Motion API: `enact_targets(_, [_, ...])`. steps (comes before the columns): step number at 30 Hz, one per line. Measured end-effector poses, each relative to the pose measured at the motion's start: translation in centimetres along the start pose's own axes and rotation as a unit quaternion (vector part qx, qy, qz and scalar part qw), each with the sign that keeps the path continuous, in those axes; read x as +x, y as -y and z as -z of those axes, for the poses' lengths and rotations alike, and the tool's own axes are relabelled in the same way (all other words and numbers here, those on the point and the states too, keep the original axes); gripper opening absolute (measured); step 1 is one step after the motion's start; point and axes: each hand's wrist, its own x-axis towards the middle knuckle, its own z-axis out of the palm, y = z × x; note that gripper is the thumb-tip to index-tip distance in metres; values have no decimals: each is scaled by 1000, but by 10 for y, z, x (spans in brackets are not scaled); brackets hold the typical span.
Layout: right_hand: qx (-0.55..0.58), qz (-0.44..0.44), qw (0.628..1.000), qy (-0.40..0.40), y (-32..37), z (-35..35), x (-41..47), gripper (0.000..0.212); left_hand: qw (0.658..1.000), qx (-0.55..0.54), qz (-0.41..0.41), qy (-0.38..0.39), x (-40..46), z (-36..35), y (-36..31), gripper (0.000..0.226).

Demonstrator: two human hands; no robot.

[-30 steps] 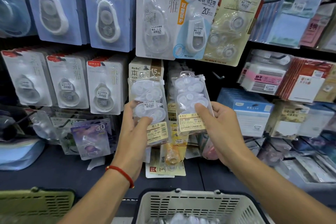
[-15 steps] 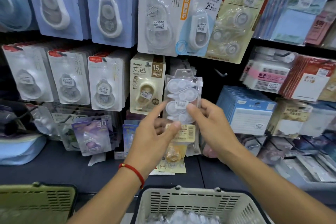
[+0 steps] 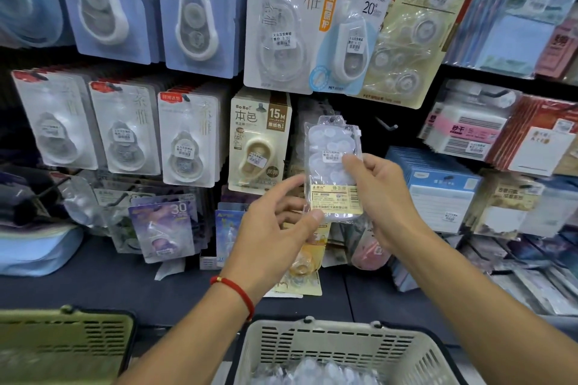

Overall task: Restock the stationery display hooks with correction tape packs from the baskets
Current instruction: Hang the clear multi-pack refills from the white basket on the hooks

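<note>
Clear correction tape pack [image 3: 334, 166] held upright just right of beige BoBo card [image 3: 259, 141]. Right hand [image 3: 380, 197] grip pinching side; left hand [image 3: 275, 228] thumb at label corner. Light, crinkly, slippery film; best held by edges, hang-hole free.

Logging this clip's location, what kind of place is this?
Most likely a stationery shop aisle: carded correction tape packs with price stickers hang on display hooks, sticky-note pads beside them, and a stock basket below.
</note>
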Motion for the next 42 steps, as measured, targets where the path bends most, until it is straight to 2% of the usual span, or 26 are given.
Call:
enact_targets(3, [-120, 29, 992, -6, -8, 2, 11, 33, 981, 180, -53, -46, 2, 10, 5, 49])
enact_targets(5, [-240, 42, 970, -12, -19, 4, 18, 28, 942, 311, -100, -77, 7, 21, 7, 51])
enact_targets(6, [-271, 56, 961, -25, -26, 5, 19, 36, 920, 363, -121, -85, 10, 25, 8, 53])
enact_targets(8, [-297, 140, 942, -65, -39, 7, 16, 43, 884, 431, -154, -94, 16, 33, 10, 58])
enact_targets(10, [-363, 281, 885, -74, -53, 5, 14, 41, 854, 479, -179, -94, 24, 39, 13, 68])
enact_targets(12, [-449, 376, 810, -23, -64, 0, 22, 48, 832, 514, -192, -82, 30, 43, 17, 77])
enact_targets(14, [-533, 377, 757, 41, -69, -9, 35, 60, 821, 536, -187, -62, 35, 43, 20, 84])
enact_targets(16, [-589, 334, 733, 70, -73, -18, 53, 67, 820, 545, -171, -46, 38, 42, 22, 88])
enact_targets(19, [-614, 291, 731, 61, -77, -31, 82, 70, 830, 533, -159, -41, 41, 42, 25, 88])
enact_targets(23, [-629, 225, 741, 72, -77, -41, 125, 89, 832, 526, -167, -47, 43, 43, 28, 87])
enact_targets(30, [-640, 174, 737, 133, -78, -43, 171, 106, 827, 527, -189, -46, 45, 43, 38, 82])
enact_targets(34, [-616, 148, 758, 154, -69, -35, 164, 82, 825, 525, -203, -54, 41, 46, 46, 76])
enact_targets(38, [-564, 187, 786, 171, -65, -3, 110, 52, 827, 501, -225, -122, 25, 32, 48, 54])
enact_targets(39, [-554, 196, 789, 183, -67, 10, 90, 47, 827, 497, -233, -119, 20, 24, 50, 48])
enact_targets(40, [-546, 195, 791, 196, -70, 25, 68, 42, 828, 499, -239, -91, 14, 16, 53, 44])
enact_targets(42, [-535, 164, 794, 236, -87, 53, 20, 32, 826, 520, -213, 36, -1, 1, 66, 40])
